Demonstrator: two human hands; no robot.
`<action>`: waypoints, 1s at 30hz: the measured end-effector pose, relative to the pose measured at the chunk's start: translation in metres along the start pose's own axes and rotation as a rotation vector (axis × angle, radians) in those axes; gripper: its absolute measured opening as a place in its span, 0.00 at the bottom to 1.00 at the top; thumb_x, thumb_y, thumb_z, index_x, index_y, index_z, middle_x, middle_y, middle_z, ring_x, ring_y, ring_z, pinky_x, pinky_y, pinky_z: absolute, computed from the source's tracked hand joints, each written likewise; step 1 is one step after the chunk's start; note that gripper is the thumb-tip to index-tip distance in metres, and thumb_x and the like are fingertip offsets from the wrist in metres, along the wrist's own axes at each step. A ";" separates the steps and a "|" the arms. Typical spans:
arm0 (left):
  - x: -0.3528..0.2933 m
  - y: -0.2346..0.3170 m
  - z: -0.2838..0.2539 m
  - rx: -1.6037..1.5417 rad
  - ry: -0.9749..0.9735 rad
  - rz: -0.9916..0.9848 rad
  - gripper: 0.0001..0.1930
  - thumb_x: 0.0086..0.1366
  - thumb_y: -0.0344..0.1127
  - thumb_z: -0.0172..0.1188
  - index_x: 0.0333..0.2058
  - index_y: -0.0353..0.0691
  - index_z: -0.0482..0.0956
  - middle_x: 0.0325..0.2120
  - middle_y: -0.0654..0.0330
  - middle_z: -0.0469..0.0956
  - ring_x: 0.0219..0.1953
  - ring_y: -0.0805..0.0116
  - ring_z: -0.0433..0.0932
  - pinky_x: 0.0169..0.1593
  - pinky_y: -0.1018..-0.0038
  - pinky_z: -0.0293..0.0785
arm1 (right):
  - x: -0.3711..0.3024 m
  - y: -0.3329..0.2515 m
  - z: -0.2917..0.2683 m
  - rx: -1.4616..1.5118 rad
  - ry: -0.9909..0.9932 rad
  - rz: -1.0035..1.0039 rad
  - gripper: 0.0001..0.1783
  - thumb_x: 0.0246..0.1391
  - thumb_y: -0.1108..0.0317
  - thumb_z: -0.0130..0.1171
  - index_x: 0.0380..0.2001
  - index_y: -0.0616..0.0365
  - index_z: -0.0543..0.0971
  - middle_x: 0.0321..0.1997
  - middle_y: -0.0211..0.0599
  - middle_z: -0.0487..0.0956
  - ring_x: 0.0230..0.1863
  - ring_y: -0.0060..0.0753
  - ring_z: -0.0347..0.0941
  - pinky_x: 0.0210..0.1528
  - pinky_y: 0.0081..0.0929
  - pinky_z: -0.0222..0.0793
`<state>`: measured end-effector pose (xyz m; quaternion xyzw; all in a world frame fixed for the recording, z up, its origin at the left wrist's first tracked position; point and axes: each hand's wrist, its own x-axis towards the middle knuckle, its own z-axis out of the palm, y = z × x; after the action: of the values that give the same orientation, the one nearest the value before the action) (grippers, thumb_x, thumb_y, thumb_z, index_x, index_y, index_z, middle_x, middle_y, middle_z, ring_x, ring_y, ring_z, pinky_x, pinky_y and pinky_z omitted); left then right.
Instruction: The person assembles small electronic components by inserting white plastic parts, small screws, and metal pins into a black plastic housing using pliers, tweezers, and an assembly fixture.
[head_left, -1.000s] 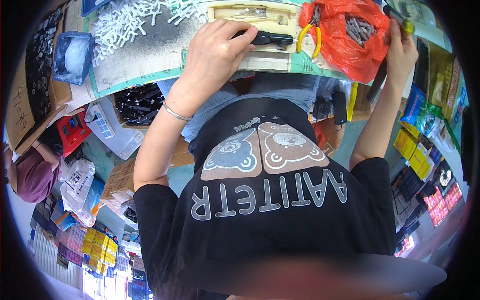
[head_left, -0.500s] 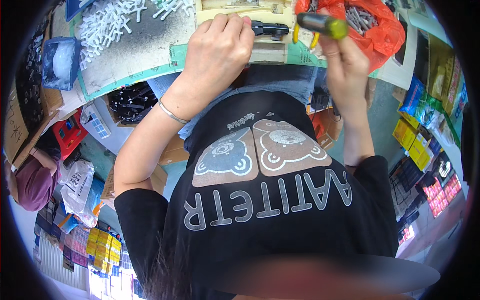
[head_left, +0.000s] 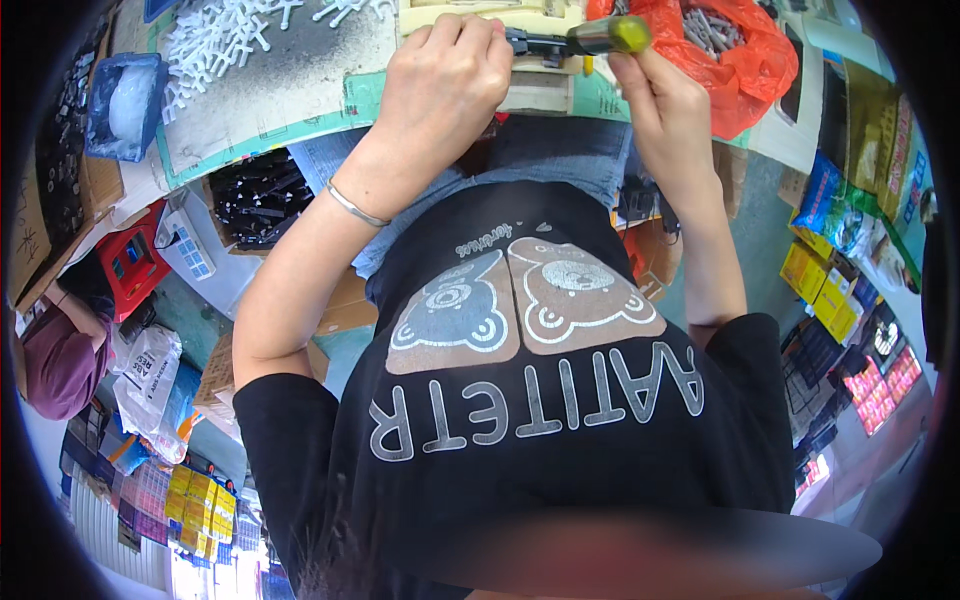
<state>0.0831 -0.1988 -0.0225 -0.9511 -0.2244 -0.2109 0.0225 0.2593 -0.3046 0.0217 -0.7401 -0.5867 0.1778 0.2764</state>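
Greenish floor and yellow boxes surround our table in the head view, with a co-worker in purple at far left. On the worn, green-edged top we have white parts, a blue tub and a red bag of grey pieces. Our left hand curls around the black part at the cream block. Our right hand grips a hammer, whose head covers most of the pliers and overlaps the part's right end; we cannot tell whether they touch.
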 end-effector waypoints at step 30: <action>-0.010 0.000 -0.003 -0.028 0.025 0.040 0.15 0.50 0.30 0.56 0.39 0.34 0.77 0.37 0.59 0.76 0.37 0.66 0.75 0.39 0.73 0.73 | 0.004 -0.032 -0.008 0.042 0.077 -0.197 0.11 0.59 0.65 0.52 0.37 0.63 0.76 0.22 0.40 0.73 0.22 0.34 0.68 0.25 0.27 0.63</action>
<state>0.0741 -0.2031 -0.0242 -0.9530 -0.2019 -0.2255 0.0164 0.2404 -0.2973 0.0478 -0.6794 -0.6416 0.1334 0.3301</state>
